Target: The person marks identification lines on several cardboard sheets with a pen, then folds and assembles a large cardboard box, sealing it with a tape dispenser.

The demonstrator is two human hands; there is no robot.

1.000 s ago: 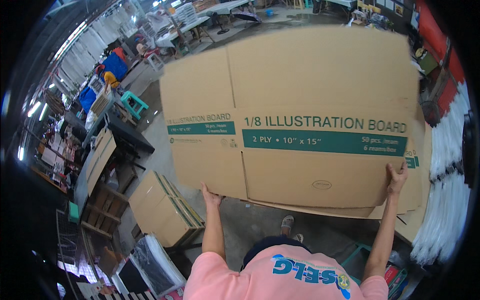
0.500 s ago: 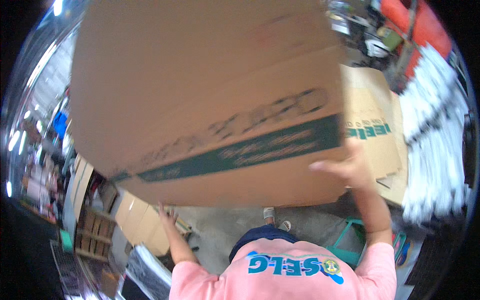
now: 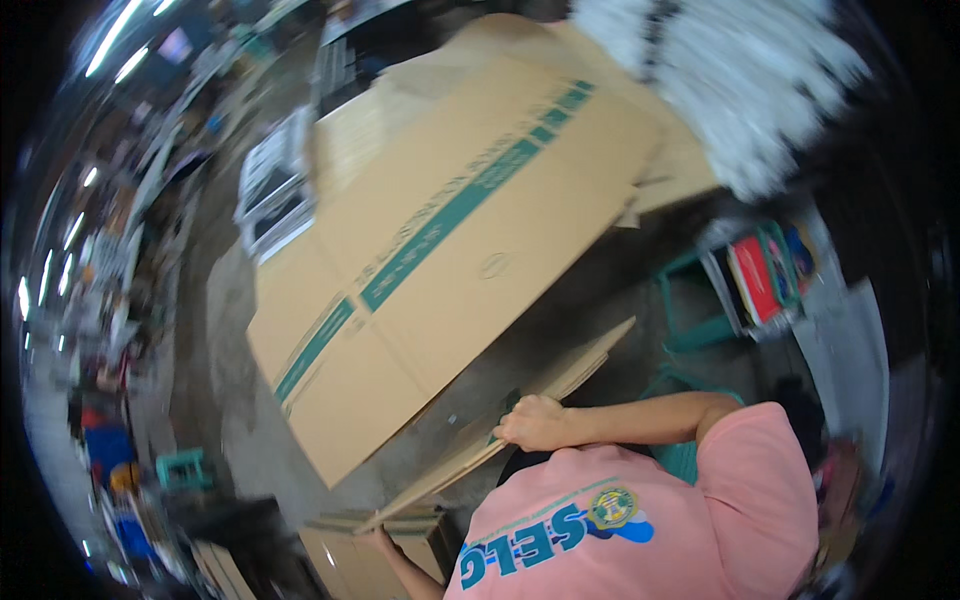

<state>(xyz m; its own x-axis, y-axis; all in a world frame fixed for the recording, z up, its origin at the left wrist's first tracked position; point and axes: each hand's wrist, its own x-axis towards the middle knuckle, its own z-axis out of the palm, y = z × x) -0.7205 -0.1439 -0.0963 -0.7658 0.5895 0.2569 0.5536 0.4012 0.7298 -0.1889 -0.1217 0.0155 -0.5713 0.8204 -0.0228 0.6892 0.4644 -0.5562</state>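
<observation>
Close in front of my body a flattened cardboard box [image 3: 450,468] stands tilted, seen almost edge-on and running from lower left to upper right. My right hand [image 3: 535,423] is closed over its upper edge near the middle. At its lower left end my left hand [image 3: 382,540] grips the edge, its fingers partly hidden. Beyond it, a large flattened cardboard box [image 3: 440,270] with a green printed band lies over other brown sheets [image 3: 350,140].
White bundled material [image 3: 720,90] lies at the far right. A green stool [image 3: 690,305] stands to the right beside a red item [image 3: 755,280]. Brown cartons [image 3: 335,560] sit at lower left. Farther left is another small green stool [image 3: 185,470] on the grey floor.
The large cardboard that filled the view before me has come down, and both hands are now lower on a sheet by my body. My view has swung, bringing the printed box beyond into sight.
</observation>
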